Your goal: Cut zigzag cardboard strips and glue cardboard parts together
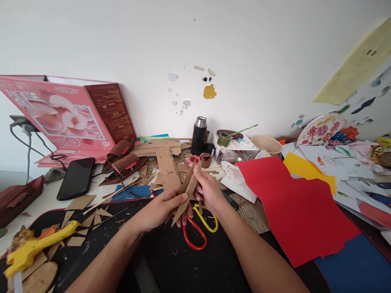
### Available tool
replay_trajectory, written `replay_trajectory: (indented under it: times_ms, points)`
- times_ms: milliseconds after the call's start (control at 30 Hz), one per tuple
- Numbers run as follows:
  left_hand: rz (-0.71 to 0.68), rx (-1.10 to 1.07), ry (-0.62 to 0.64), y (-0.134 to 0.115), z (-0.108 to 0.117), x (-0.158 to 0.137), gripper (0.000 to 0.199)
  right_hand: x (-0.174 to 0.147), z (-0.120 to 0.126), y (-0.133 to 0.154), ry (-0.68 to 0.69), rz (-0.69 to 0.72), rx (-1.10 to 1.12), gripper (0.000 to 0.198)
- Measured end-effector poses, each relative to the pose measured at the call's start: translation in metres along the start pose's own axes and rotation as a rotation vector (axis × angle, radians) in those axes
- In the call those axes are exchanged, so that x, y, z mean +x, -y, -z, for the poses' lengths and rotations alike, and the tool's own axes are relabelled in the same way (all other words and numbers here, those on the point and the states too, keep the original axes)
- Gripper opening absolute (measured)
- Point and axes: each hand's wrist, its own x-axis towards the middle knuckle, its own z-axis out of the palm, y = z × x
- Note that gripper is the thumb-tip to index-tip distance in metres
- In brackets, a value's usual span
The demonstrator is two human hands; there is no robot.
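The left hand (163, 206) and the right hand (209, 189) are both gripping the pointed cardboard piece (190, 189); it is above the black mat (183, 270); near it lie the scissors (194, 246); farther left is the yellow glue gun (39, 246).

Glue gun (41, 245) left of scissors (198, 230), paper sheet (301, 209) right; behind, 2 jars (207, 161) before the flask (198, 137).
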Motion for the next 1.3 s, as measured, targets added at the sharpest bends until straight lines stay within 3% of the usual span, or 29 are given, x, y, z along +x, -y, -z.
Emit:
replay_trajectory:
  times_ms: [200, 367, 800, 1133, 1300]
  points:
    - [-0.014, 0.086, -0.035, -0.004, 0.002, -0.002, 0.057, -0.001, 0.0, 0.005, -0.009, 0.012, 0.008, 0.071]
    - [-0.006, 0.195, 0.016, -0.01, 0.006, -0.006, 0.058, 0.0, 0.003, 0.006, -0.001, 0.034, 0.013, 0.069]
    - [0.001, 0.163, 0.032, -0.007, 0.003, -0.005, 0.059, 0.001, 0.004, 0.006, 0.003, 0.003, 0.034, 0.068]
    - [-0.012, 0.029, -0.176, -0.007, 0.005, 0.002, 0.053, -0.002, 0.0, -0.006, 0.087, -0.029, 0.006, 0.071]
    - [-0.162, 0.152, -0.457, -0.002, 0.01, 0.005, 0.051, -0.003, 0.0, -0.01, 0.12, 0.002, -0.111, 0.07]
